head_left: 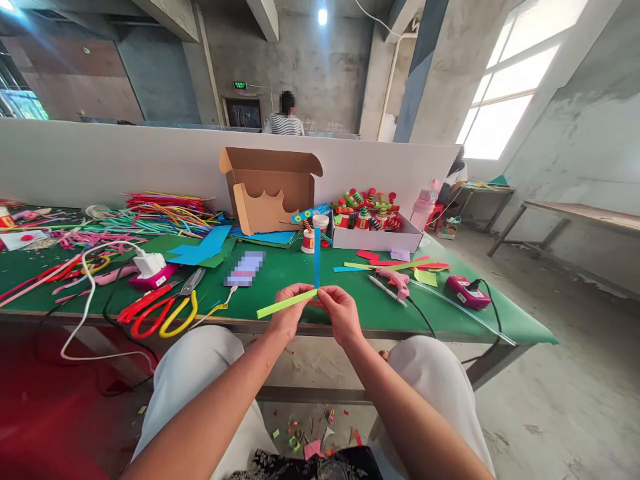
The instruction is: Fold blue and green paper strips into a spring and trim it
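Both my hands meet just above the table's front edge, pinching two paper strips where their ends come together. The yellow-green paper strip (280, 305) runs out to the left, across the fingers of my left hand (294, 310). From the same spot a blue paper strip (317, 257) stands upright. The closed fingertips of my right hand (339, 312) press at the joint from the right side. Fingers hide how the two ends overlap.
Scissors (193, 293), a phone (245, 269) and a power socket (154, 275) lie left. At right are a pink glue gun (397, 280), loose strips and another socket (467, 292). Behind stand a cardboard box (273, 193), paper cups (309, 240) and a white box (377, 239) of finished crafts.
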